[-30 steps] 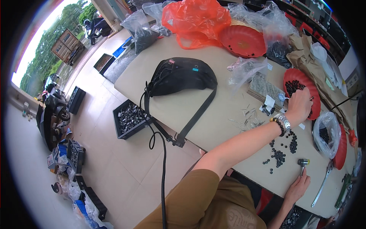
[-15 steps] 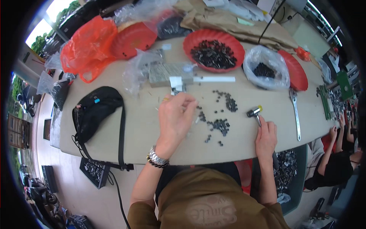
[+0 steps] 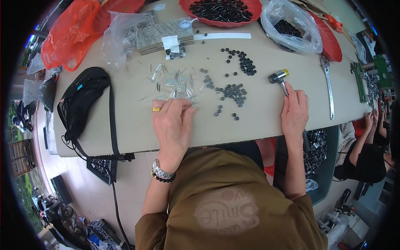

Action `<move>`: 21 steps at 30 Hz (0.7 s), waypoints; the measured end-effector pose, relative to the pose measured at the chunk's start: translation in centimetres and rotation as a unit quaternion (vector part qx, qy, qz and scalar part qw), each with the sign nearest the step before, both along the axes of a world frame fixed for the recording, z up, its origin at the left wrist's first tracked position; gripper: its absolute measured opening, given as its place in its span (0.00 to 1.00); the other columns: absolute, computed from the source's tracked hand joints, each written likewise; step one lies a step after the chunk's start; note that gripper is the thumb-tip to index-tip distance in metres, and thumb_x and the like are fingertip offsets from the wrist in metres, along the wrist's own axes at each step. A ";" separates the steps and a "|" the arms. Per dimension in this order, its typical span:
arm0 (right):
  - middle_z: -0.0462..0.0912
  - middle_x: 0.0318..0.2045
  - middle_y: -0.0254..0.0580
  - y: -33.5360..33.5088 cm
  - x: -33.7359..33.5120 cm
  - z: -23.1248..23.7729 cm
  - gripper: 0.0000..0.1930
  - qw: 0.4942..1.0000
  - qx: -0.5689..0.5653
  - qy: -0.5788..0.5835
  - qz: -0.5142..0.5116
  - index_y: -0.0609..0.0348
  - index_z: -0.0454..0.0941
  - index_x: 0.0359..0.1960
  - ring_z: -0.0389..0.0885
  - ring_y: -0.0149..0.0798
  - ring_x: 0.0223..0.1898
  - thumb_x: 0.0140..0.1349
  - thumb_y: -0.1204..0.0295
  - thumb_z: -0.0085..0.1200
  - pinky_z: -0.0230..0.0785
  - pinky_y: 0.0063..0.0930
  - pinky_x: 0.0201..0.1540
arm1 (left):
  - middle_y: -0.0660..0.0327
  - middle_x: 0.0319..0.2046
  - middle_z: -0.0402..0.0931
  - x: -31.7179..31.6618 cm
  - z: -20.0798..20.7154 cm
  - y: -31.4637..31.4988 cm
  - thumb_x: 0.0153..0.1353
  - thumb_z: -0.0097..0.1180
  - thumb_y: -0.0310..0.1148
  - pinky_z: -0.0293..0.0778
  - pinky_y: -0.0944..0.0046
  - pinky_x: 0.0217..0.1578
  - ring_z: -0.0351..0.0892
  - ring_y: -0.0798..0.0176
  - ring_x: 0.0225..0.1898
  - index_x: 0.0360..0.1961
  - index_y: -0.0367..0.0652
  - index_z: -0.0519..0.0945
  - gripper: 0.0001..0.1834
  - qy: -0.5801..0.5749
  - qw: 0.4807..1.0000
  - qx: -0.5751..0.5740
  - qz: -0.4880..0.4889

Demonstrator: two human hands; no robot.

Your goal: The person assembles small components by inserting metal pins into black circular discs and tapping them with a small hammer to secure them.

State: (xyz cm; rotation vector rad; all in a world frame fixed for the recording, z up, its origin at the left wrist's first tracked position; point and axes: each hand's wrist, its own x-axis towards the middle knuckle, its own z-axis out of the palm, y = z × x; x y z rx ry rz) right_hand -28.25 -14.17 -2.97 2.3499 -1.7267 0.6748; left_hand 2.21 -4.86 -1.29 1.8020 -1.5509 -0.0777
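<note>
My left hand (image 3: pixel 171 125) is closed, thumb and fingertips pinched together at the near edge of a pile of thin metal pins (image 3: pixel 177 83). Whether a pin is between the fingertips I cannot make out. To the right of the pile lie small round black caps (image 3: pixel 235 93) in loose clusters, with more black caps (image 3: pixel 246 66) farther back. My right hand (image 3: pixel 295 110) rests at the table's right side, wrapped round the handle of a small hammer (image 3: pixel 278 76) with one yellow face and one dark face.
Behind the pins sit a grey stone block (image 3: pixel 156 35) and a white strip (image 3: pixel 225 36). A red bowl (image 3: pixel 254 14) of black-headed pins and a clear bag (image 3: pixel 310 35) of black parts stand farther back. A black pouch (image 3: pixel 85 100) lies left, a wrench (image 3: pixel 328 89) right.
My view has tipped toward me, so the table sits higher in the picture. My left hand has come back from near the black caps to the pins. The right hand keeps the hammer.
</note>
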 end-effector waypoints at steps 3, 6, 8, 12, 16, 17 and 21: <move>0.76 0.43 0.45 0.1 0.0 -0.1 0.24 1.000 0.018 -0.007 -0.001 0.55 0.78 0.63 0.76 0.51 0.48 0.64 0.80 0.57 0.73 0.43 0.51 | 0.58 0.27 0.82 0.5 0.6 -1.4 0.53 0.70 0.25 0.70 0.54 0.41 0.77 0.51 0.32 0.30 0.42 0.83 0.06 -0.048 0.997 -0.036 -0.048; 0.75 0.45 0.47 0.4 -1.5 -1.2 0.24 0.999 0.032 -0.010 -0.005 0.55 0.77 0.65 0.75 0.54 0.49 0.67 0.79 0.54 0.70 0.46 0.54 | 0.57 0.25 0.78 -0.4 -2.0 -3.2 0.52 0.66 0.29 0.69 0.51 0.42 0.78 0.48 0.33 0.28 0.43 0.79 0.06 -0.085 0.995 -0.010 -0.055; 0.75 0.46 0.49 0.7 -2.5 -1.7 0.23 1.000 0.025 -0.009 -0.001 0.56 0.76 0.66 0.74 0.54 0.50 0.68 0.79 0.52 0.70 0.46 0.55 | 0.57 0.25 0.78 -1.3 -2.7 -3.5 0.52 0.65 0.28 0.69 0.52 0.43 0.78 0.49 0.38 0.30 0.44 0.79 0.06 -0.120 0.992 -0.003 -0.046; 0.74 0.47 0.51 1.1 -3.2 -1.6 0.22 0.999 0.042 0.005 -0.003 0.57 0.75 0.66 0.74 0.55 0.50 0.72 0.78 0.49 0.69 0.46 0.55 | 0.54 0.31 0.79 -1.8 -1.9 -2.6 0.52 0.61 0.27 0.69 0.54 0.45 0.77 0.50 0.46 0.32 0.40 0.79 0.06 -0.132 0.989 0.011 -0.062; 0.74 0.47 0.52 0.3 -3.2 -1.9 0.21 0.999 0.034 -0.002 0.009 0.59 0.75 0.66 0.74 0.56 0.50 0.73 0.77 0.48 0.69 0.47 0.54 | 0.51 0.36 0.78 -1.5 -0.9 -2.4 0.53 0.58 0.26 0.69 0.56 0.46 0.75 0.51 0.47 0.36 0.36 0.77 0.09 -0.166 0.982 0.012 -0.090; 0.74 0.47 0.52 0.1 -3.1 -2.0 0.21 0.999 0.030 -0.003 0.016 0.59 0.75 0.66 0.74 0.56 0.50 0.73 0.77 0.48 0.69 0.47 0.54 | 0.51 0.36 0.78 -1.4 -0.7 -2.3 0.53 0.58 0.26 0.69 0.56 0.46 0.75 0.51 0.47 0.36 0.36 0.77 0.09 -0.166 0.983 0.009 -0.083; 0.74 0.47 0.53 -0.5 -2.7 -2.0 0.20 0.999 0.042 0.006 0.000 0.62 0.74 0.65 0.74 0.57 0.49 0.72 0.78 0.47 0.69 0.47 0.54 | 0.53 0.36 0.76 -1.2 -0.6 -3.0 0.55 0.55 0.24 0.71 0.58 0.46 0.74 0.52 0.45 0.39 0.37 0.75 0.09 -0.089 0.991 -0.042 -0.088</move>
